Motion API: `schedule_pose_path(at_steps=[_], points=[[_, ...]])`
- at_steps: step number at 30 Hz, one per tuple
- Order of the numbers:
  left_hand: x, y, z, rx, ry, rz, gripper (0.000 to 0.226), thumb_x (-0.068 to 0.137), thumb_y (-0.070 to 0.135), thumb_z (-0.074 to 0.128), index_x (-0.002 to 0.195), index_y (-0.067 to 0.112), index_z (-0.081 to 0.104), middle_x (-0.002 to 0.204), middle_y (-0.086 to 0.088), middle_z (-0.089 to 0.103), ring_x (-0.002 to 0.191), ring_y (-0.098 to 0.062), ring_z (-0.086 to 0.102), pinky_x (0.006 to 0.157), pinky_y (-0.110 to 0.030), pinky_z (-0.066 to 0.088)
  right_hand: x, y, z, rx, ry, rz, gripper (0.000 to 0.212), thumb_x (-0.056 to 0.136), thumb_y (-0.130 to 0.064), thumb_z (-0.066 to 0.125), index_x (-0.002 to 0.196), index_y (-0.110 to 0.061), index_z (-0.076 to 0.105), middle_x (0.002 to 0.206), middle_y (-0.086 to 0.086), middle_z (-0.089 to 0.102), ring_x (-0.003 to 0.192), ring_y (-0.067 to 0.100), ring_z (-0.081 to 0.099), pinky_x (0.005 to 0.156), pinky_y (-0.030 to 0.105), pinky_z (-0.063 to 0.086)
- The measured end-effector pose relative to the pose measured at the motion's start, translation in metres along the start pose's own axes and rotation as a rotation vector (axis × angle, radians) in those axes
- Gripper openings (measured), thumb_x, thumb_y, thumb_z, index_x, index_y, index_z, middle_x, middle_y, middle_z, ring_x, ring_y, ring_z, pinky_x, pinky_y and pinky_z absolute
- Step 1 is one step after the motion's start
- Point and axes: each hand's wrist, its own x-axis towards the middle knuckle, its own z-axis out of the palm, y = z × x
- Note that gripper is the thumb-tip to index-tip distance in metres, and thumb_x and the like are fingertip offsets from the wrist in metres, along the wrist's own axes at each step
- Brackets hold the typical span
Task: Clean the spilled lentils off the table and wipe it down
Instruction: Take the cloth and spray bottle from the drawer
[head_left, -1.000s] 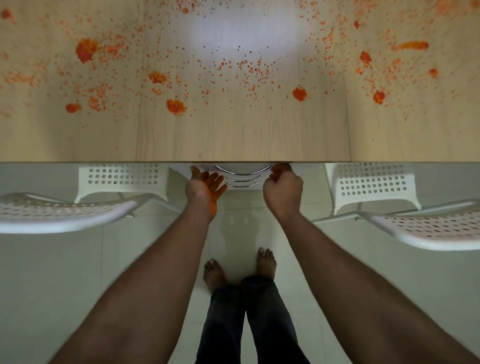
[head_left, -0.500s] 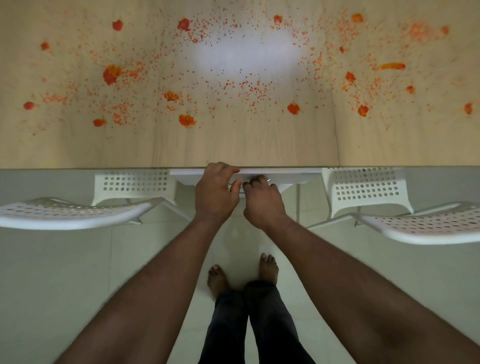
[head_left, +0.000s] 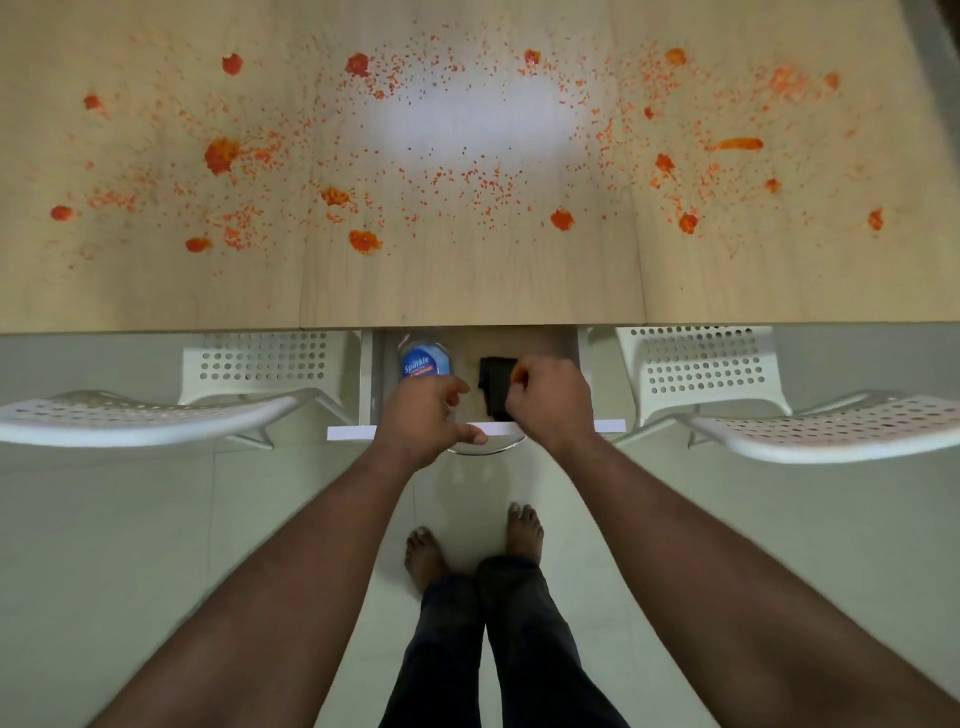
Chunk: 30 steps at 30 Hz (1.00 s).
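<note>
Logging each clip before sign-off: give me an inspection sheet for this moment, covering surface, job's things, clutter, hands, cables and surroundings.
Surface: wooden table scattered with orange lentils and wet orange blobs, unwiped.
Job's things: open drawer under the table edge holds a blue-labelled Sparkle container and a dark cloth.
Clutter: nothing seen.
Hands: left hand over the drawer front, its fingers loosely curled beside the container; right hand with fingers curled against the cloth; firm grip cannot be told.
Cables: nothing seen.
Surroundings: two white perforated chairs, pale tiled floor, bare feet.
</note>
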Motion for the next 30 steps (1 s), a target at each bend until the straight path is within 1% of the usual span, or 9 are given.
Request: schedule_pose_path(at_steps=[4,6,9,12,15,18,21,24,30], points=[[-0.005,0.010,0.000,0.135,0.054,0.119,0.103,0.056,0.053,0.099,0.146,0.023,0.058,0.139,0.003,0.053,0.131,-0.019,0.046,0.100,-0.039,0.052,0.035,0.014,0.015,-0.284,-0.250,-0.029,0.058,0.083,-0.016,0.075,0.137,-0.009,0.056,0.132,0.015,0.058,0.119,0.035,0.058,0.092,0.043,0.056],[-0.008,0.016,-0.001,0.242,0.113,0.182,0.113,0.052,0.057,0.099,0.149,0.025,0.052,0.147,0.000,0.041,0.138,-0.021,0.033,0.108,-0.043,0.046,0.043,0.019,0.023,-0.400,-0.297,-0.086,0.068,0.084,-0.018,0.076,0.145,-0.008,0.048,0.140,0.016,0.052,0.126,0.037,0.054,0.096,0.045,0.051],[-0.010,0.020,-0.002,0.327,0.131,0.195,0.134,0.054,0.063,0.096,0.164,0.027,0.029,0.170,-0.008,0.013,0.158,-0.030,0.007,0.127,-0.050,0.024,0.047,0.018,0.027,-0.494,-0.276,-0.135,0.052,0.086,-0.018,0.073,0.134,-0.009,0.057,0.127,0.015,0.061,0.117,0.035,0.058,0.089,0.042,0.053],[-0.009,0.022,-0.005,0.364,0.132,0.165,0.150,0.055,0.070,0.093,0.168,0.028,0.003,0.173,-0.003,-0.023,0.160,-0.028,-0.021,0.130,-0.050,0.004,0.044,0.013,0.016,-0.450,-0.331,-0.089,0.024,0.086,-0.020,0.072,0.108,-0.011,0.070,0.098,0.007,0.067,0.092,0.027,0.062,0.074,0.035,0.053],[-0.005,0.023,-0.006,0.421,0.082,0.154,0.160,0.054,0.073,0.091,0.167,0.023,-0.011,0.168,-0.005,-0.038,0.156,-0.029,-0.033,0.130,-0.050,-0.005,0.039,0.016,0.008,-0.280,-0.350,-0.036,0.020,0.081,-0.025,0.073,0.096,-0.011,0.071,0.085,0.005,0.067,0.078,0.024,0.064,0.066,0.033,0.057],[-0.002,0.027,-0.009,0.443,0.040,0.165,0.162,0.056,0.074,0.090,0.165,0.022,-0.018,0.167,-0.007,-0.040,0.155,-0.029,-0.035,0.130,-0.050,-0.008,0.031,0.024,-0.010,0.009,-0.295,0.034,0.018,0.076,-0.026,0.076,0.087,-0.013,0.072,0.076,0.006,0.067,0.072,0.022,0.066,0.066,0.038,0.061],[0.002,0.035,-0.012,0.440,0.036,0.159,0.165,0.055,0.071,0.092,0.164,0.021,-0.021,0.166,-0.006,-0.041,0.154,-0.029,-0.035,0.130,-0.050,-0.008,0.029,0.031,-0.033,0.386,-0.217,0.187,0.014,0.076,-0.025,0.082,0.085,-0.017,0.075,0.084,0.005,0.073,0.082,0.022,0.070,0.076,0.041,0.062],[0.004,0.042,-0.012,0.436,0.038,0.132,0.170,0.052,0.070,0.094,0.163,0.020,-0.025,0.168,-0.006,-0.038,0.156,-0.029,-0.033,0.130,-0.051,-0.006,0.023,0.030,-0.053,0.772,-0.220,0.310,0.017,0.079,-0.014,0.082,0.095,-0.017,0.077,0.098,0.005,0.077,0.096,0.025,0.072,0.086,0.044,0.063],[0.002,0.037,-0.013,0.371,0.059,0.101,0.178,0.046,0.075,0.093,0.160,0.020,-0.032,0.170,-0.003,-0.034,0.158,-0.025,-0.029,0.130,-0.050,-0.006,0.021,0.006,-0.068,1.209,-0.180,0.381,0.021,0.085,-0.002,0.078,0.105,-0.008,0.074,0.101,0.009,0.078,0.088,0.024,0.073,0.055,0.024,0.057]])
